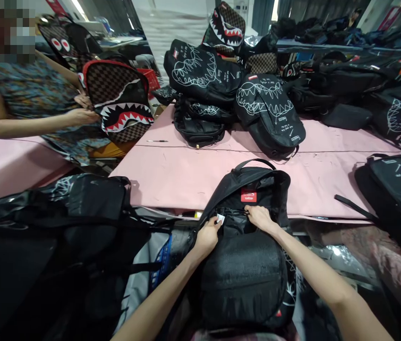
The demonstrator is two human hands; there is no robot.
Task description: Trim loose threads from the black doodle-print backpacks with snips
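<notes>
A black backpack (245, 279) stands unzipped at the near edge of the pink table, its top flap tipped back and a red label (249, 195) showing on the lining. My left hand (207, 236) is closed at the left side of the opening, with a small white tag (220, 219) at its fingertips. At the right side of the opening my right hand (259, 217) pinches something small, perhaps a zipper pull, too small to make out. The inside of the bag is dark.
Black backpacks with white scribble prints (266, 113) are piled across the pink table (179, 175). More black bags (93, 208) lie at left, and one (399, 199) at right. A pen (157, 141) lies farther back. Opposite, a co-worker's hand (83, 116) holds a checkered shark-mouth backpack (118, 102).
</notes>
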